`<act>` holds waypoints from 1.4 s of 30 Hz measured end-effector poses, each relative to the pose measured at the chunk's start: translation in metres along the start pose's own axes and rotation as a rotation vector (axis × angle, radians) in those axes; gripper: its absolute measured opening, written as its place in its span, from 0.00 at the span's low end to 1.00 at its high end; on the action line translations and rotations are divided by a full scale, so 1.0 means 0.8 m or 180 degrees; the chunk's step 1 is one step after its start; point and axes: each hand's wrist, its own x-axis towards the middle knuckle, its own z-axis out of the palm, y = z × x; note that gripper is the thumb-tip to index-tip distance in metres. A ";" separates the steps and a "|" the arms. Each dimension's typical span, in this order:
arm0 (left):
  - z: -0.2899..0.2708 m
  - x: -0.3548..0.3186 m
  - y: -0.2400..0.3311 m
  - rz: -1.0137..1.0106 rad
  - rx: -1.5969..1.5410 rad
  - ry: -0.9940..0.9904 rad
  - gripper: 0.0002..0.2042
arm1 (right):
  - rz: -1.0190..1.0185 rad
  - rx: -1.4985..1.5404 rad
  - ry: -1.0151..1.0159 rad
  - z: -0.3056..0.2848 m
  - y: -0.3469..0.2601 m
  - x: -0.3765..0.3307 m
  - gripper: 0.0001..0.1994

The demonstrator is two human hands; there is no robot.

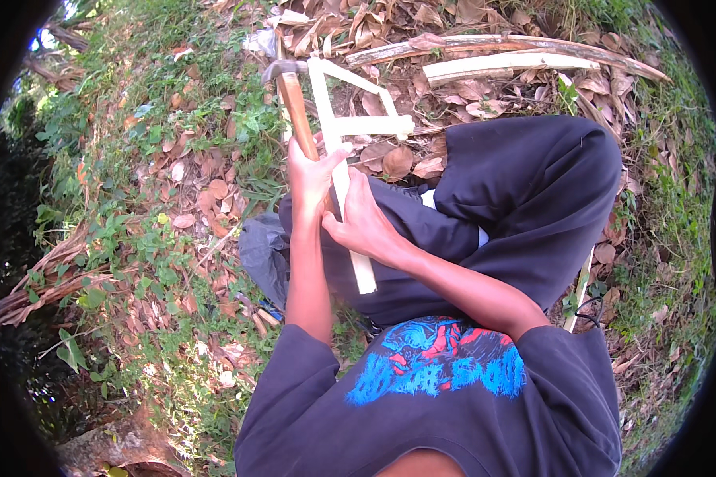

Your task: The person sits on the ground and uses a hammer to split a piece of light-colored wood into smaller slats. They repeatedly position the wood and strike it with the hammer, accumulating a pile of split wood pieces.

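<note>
My left hand [310,176] is closed round the wooden handle of a hammer [296,107]; its metal head points away from me. The thumb of that hand lies against a pale wooden frame [321,99] beside the handle. This frame has one long flat strip, with shorter strips forming a closed shape at its far right side. My right hand [366,222] grips the long strip lower down, its fingers partly hidden. The strip's near end [363,274] sticks out over my lap, past the right hand.
Two long pieces of split wood, one brownish [525,41] and one pale [501,65], lie on dry leaves at the far right. A dark plastic bag [264,246] and some tools [260,318] sit by my left leg. Crossed legs in black trousers [533,183] fill the middle right.
</note>
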 end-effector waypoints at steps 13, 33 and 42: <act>-0.018 0.061 0.089 0.1188 0.2274 -0.0966 0.33 | -0.1572 -0.1846 0.0425 -0.254 0.026 0.192 0.38; -0.049 0.068 0.103 0.2049 0.1739 -0.1047 0.15 | -0.0488 -0.2419 -0.0535 -0.318 0.037 0.208 0.28; -0.020 -0.021 0.034 0.1604 0.1348 0.0202 0.14 | 0.0633 -0.2581 -0.0258 -0.263 -0.001 0.165 0.28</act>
